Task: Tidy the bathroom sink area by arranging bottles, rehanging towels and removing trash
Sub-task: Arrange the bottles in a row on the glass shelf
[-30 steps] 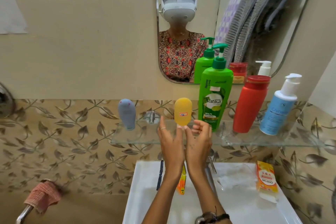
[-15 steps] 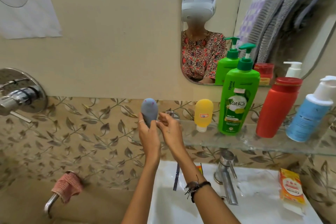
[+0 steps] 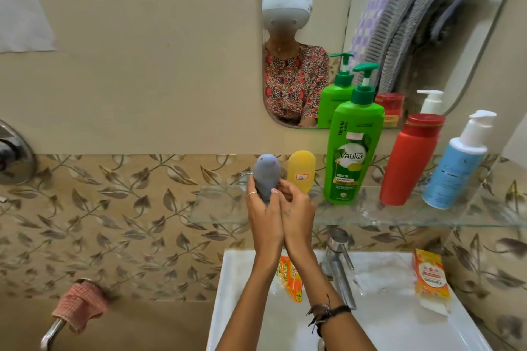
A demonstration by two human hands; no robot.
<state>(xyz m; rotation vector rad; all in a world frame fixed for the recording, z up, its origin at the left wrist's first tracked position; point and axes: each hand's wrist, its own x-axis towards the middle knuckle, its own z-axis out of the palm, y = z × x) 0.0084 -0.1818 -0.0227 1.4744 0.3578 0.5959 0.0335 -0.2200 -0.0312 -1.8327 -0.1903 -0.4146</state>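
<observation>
We grasp the grey bottle (image 3: 266, 177) with both hands, left hand (image 3: 263, 218) and right hand (image 3: 296, 215), beside the yellow bottle (image 3: 301, 169) on the glass shelf (image 3: 216, 205).

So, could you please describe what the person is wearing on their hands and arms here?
Both forearms are bare, with no sleeves in view. The left hand has a thin ring on one finger. The right hand has no ring that I can see, and its wrist carries dark thread bands with loose ends.
</observation>
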